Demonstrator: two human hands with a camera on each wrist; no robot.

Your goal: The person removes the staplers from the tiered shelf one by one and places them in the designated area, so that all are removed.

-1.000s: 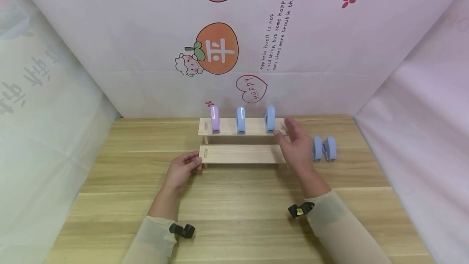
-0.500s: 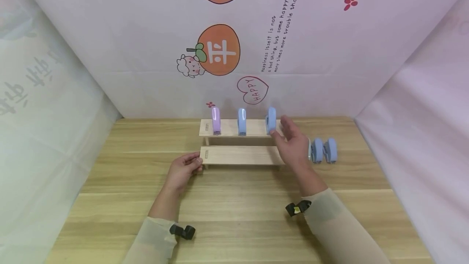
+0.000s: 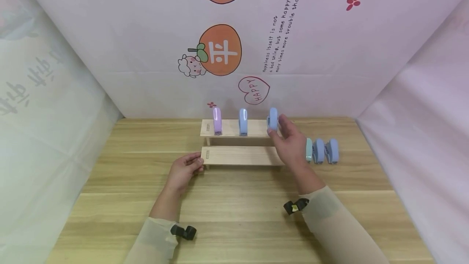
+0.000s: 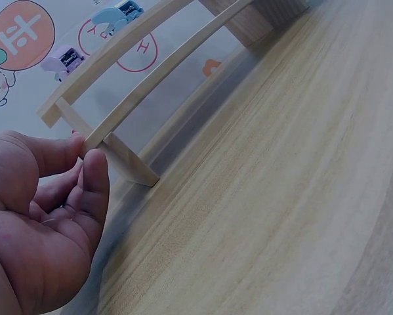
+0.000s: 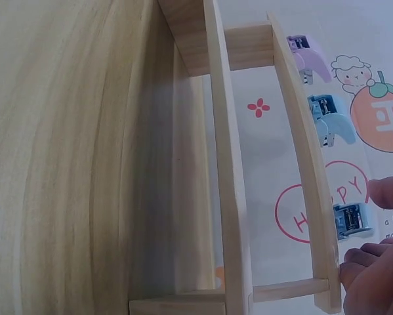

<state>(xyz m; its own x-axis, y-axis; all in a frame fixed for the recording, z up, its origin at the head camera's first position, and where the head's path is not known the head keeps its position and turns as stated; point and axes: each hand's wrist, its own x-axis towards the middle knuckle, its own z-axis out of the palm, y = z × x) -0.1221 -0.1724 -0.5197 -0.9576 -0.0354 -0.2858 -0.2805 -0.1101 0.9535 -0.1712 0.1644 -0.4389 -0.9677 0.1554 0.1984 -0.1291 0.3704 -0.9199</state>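
A two-tier wooden shelf (image 3: 239, 156) stands near the back of the table. My left hand (image 3: 184, 171) pinches the left end of its lower board between thumb and fingers, as the left wrist view shows. Along the upper board stand a purple stapler (image 3: 218, 121), a blue stapler (image 3: 243, 122) and another blue stapler (image 3: 272, 119) at the right. My right hand (image 3: 291, 146) is at that right-hand stapler, thumb in front of it and fingers to its right, loosely spread. Whether the thumb touches the stapler cannot be told.
To the right of my right hand, a mint-green stapler (image 3: 309, 150) and two blue staplers (image 3: 318, 151) stand side by side on the wooden table (image 3: 234, 215). A printed white cloth (image 3: 311, 52) hangs behind the shelf, and pale cloth walls flank both sides.
My right hand has shifted slightly left, its thumb now in front of the right-hand stapler; the mint-green stapler has come into view. The left hand keeps its hold on the shelf.
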